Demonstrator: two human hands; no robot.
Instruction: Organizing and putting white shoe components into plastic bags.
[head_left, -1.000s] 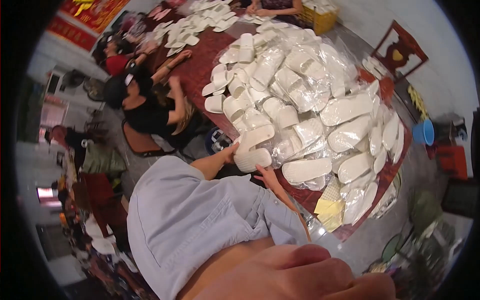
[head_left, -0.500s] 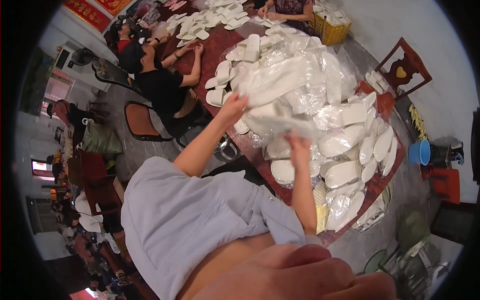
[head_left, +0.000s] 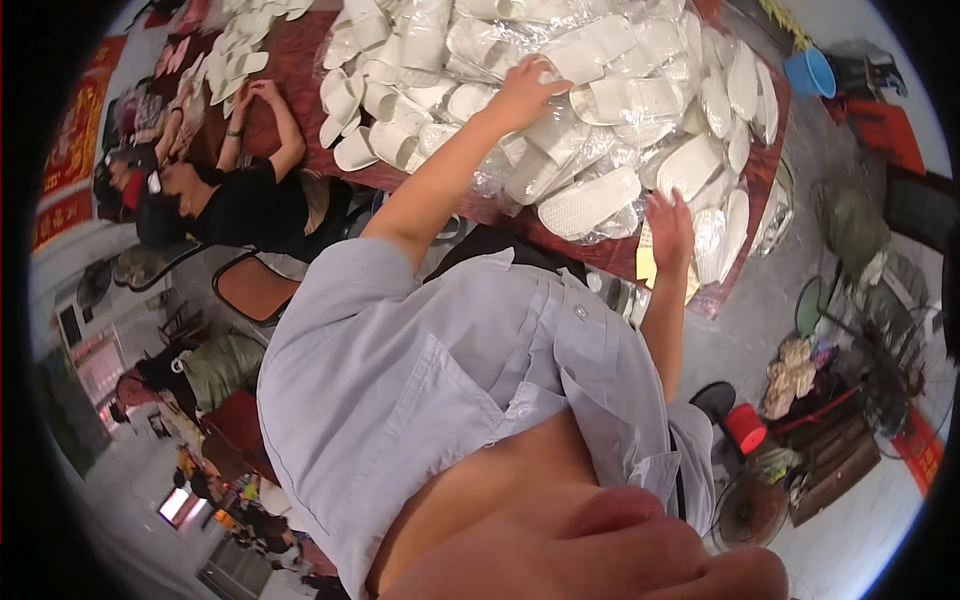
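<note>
Both my hands on the heap of bagged white slippers

My left hand [head_left: 522,92] curls loosely over a wrapped slipper [head_left: 585,60] at twelve o'clock, fingers seemingly closing on the plastic, though I cannot tell how firmly. My right hand [head_left: 668,226] lies spread, fingers flat on a bagged slipper [head_left: 712,232] at the pile's two o'clock edge, beside a yellow paper [head_left: 646,264] on the red table [head_left: 300,80].

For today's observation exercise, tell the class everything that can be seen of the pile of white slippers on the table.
The pile of white slippers is a broad heap of flat, pale soles, most sealed in clear crinkled plastic bags. It covers much of a table with a dark red cloth. The left hand rests on a bagged pair at its top; the right hand touches bags at the near edge.
</note>
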